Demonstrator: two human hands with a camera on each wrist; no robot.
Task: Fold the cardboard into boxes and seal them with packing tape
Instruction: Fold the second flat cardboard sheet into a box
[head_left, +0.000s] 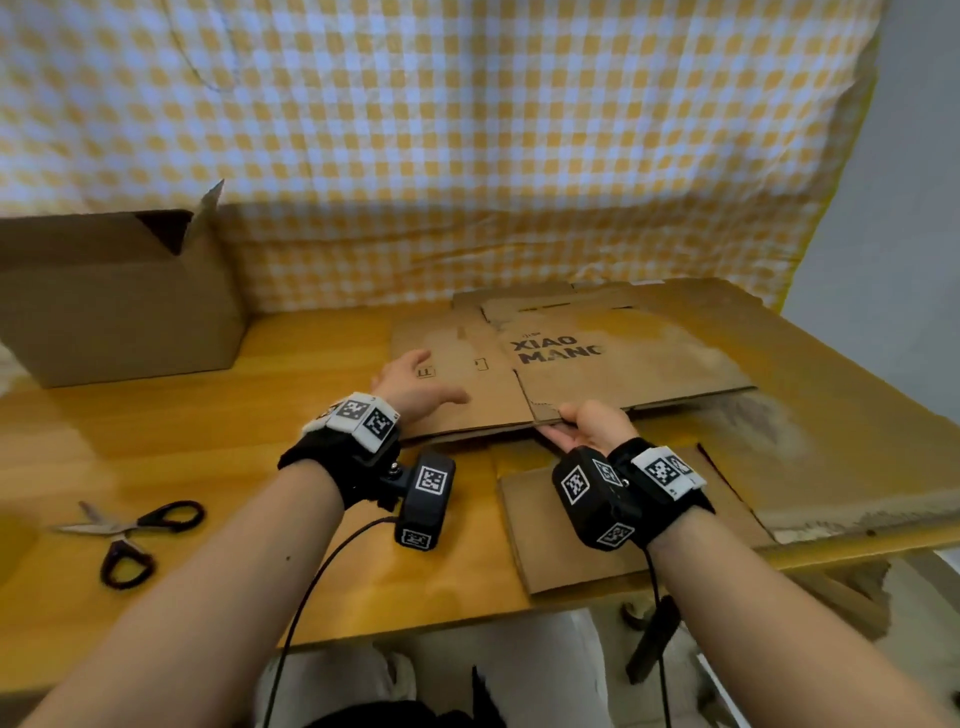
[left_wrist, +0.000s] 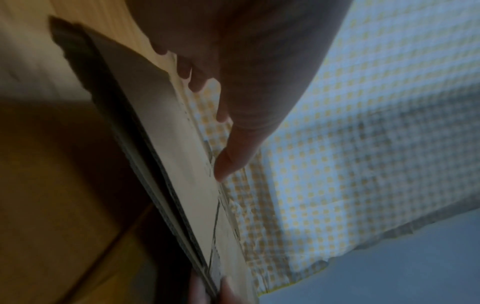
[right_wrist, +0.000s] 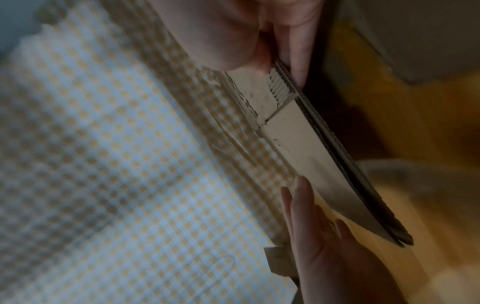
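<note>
A flattened cardboard box (head_left: 597, 364) printed "XIAO MANG" lies on the wooden table (head_left: 218, 441), its near edge raised a little. My right hand (head_left: 563, 422) pinches that near edge, thumb on top and fingers underneath; the right wrist view shows the pinch on the corrugated edge (right_wrist: 281, 86). My left hand (head_left: 434, 378) is spread with straight fingers over the left part of the same cardboard; whether it touches is unclear. In the left wrist view its thumb (left_wrist: 233, 156) reaches along the cardboard (left_wrist: 176, 164). No packing tape is in view.
An assembled box (head_left: 119, 306) with open top flaps stands at the back left. Scissors (head_left: 130, 535) lie at the front left. Another flat cardboard piece (head_left: 545, 551) lies under my right wrist, and a large worn sheet (head_left: 841, 426) covers the table's right side. Checked cloth (head_left: 467, 130) hangs behind.
</note>
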